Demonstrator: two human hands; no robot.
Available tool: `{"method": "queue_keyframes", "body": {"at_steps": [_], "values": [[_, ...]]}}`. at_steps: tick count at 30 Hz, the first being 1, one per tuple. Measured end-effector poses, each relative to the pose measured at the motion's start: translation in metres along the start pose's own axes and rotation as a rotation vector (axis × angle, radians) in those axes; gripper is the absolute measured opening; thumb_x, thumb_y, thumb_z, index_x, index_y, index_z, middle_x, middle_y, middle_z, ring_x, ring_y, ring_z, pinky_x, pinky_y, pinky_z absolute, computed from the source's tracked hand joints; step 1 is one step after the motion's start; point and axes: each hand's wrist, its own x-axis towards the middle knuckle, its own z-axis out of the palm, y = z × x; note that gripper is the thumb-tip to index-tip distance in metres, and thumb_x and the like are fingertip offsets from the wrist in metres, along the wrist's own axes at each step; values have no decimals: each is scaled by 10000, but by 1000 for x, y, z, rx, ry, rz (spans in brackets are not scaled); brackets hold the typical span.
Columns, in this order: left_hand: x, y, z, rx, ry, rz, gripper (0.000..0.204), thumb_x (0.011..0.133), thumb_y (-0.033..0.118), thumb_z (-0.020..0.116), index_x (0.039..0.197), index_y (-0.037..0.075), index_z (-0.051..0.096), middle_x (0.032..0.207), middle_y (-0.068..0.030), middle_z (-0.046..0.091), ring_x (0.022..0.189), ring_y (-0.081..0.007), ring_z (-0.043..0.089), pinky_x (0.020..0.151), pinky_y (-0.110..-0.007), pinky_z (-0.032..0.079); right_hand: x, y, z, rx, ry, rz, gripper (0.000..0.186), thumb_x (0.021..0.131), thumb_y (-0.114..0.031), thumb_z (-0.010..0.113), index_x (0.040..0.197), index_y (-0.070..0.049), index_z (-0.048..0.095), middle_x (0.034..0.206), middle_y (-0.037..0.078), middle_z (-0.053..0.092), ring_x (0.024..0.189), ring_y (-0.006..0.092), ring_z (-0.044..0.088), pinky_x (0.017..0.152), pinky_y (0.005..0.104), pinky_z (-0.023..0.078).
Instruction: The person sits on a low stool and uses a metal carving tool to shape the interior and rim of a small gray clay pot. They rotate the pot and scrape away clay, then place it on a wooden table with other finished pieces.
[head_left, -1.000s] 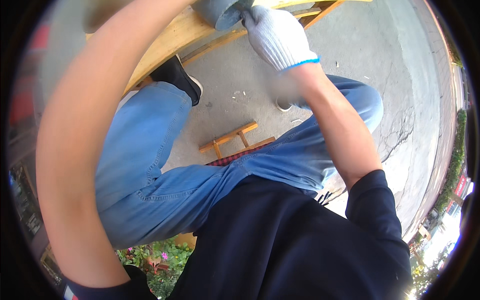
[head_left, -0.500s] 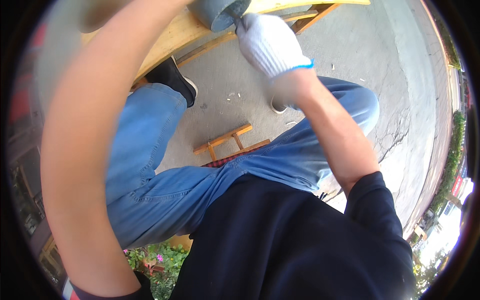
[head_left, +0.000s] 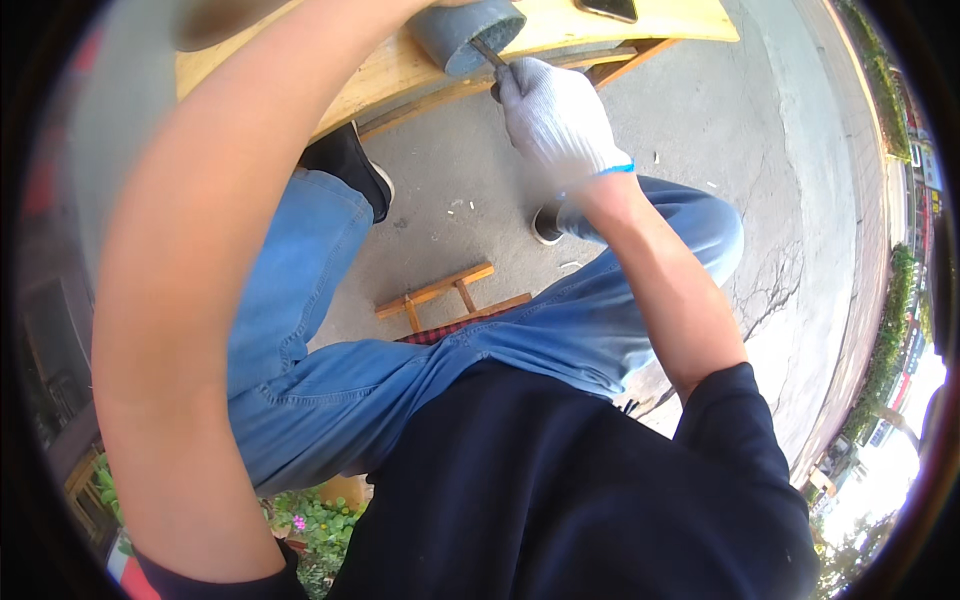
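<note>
A short grey hollow cylinder [head_left: 445,42], like a piece of pipe, lies on its side on a yellow wooden bench [head_left: 375,75], its open end turned toward my right hand. My right hand [head_left: 560,112] wears a white knit glove with a blue cuff and is closed round a thin, dark metal tool [head_left: 487,52]. The tool's tip reaches into the cylinder's open end; its exact kind is hidden by the glove. My bare left arm [head_left: 170,300] stretches up to the cylinder. Only the edge of my left hand [head_left: 440,4] shows there, its fingers out of sight.
A dark phone [head_left: 608,9] lies on the bench to the right of the cylinder. Between my legs stands a low wooden stool [head_left: 435,290] with red checked cloth. Concrete floor [head_left: 450,170] with small scraps is below; flowering plants [head_left: 320,530] are at the lower left.
The bench, cylinder and my right hand sit slightly lower and farther right in the picture. The phone has come into view. More of the tool shows outside the cylinder's mouth.
</note>
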Motion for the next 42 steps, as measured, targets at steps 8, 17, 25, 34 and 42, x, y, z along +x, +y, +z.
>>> {"method": "queue_keyframes", "body": {"at_steps": [8,17,25,34,42], "values": [[7,-4,1,-28,52,18,748,702,435,851,1191,-105,680,1170,-289,707,1071,-380,699,944,-390,554,21,-9,-8,-189,-44,-15,311,1040,-258,558,1000,-2,730,844,244,721,816,396,727,771,449,583],[17,-7,9,42,32,-3,716,691,461,838,1129,-92,715,1154,-275,719,1060,-364,707,938,-388,559,23,-3,-1,-192,56,-121,269,988,-217,582,838,-29,704,704,222,688,699,401,710,665,456,587],[8,-2,-2,18,-26,-22,655,713,471,843,1091,-57,750,1107,-246,741,1025,-348,719,917,-384,564,12,-12,-13,-160,-56,-30,282,997,-224,580,855,-22,714,744,243,697,728,407,711,676,467,585],[17,-6,7,54,7,14,711,690,470,849,1138,-68,725,1127,-254,734,1019,-353,722,908,-389,572,9,-11,0,-238,18,-89,263,988,-221,597,848,-31,713,712,232,692,706,395,716,637,443,587],[10,-2,-1,31,-72,36,717,687,481,851,1138,-64,729,1161,-261,722,1062,-363,709,942,-395,560,14,-10,-6,-207,-2,-41,270,996,-237,596,885,-17,708,737,254,692,721,402,715,666,456,589]]}}
